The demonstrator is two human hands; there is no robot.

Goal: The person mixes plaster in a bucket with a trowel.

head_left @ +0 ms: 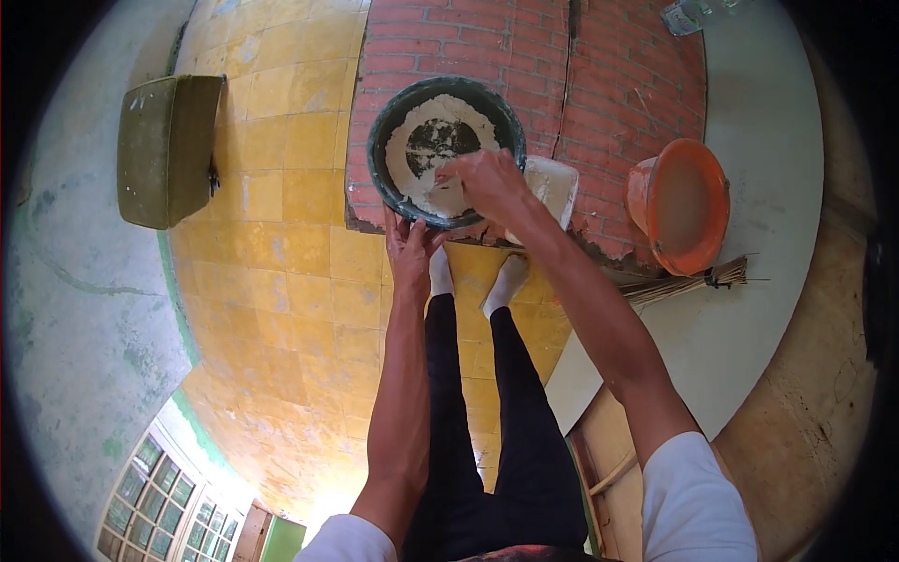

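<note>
A round dark green basin rests on the red brick-pattern surface. Pale, pasty material coats its inner wall in a ring, and the dark bottom shows through in the middle. My left hand grips the basin's near rim from outside. Inside the near right part, my right hand is closed with its fingertips at the pale material. Whatever it may hold is too small and hidden to name. Partly behind my right wrist lies a white rectangular container with pale material in it.
On the right stands an orange tub of cloudy liquid, with a bundle of thin sticks beside it. A clear plastic bottle is at the top right. An olive padded stool stands left on the yellow tile floor.
</note>
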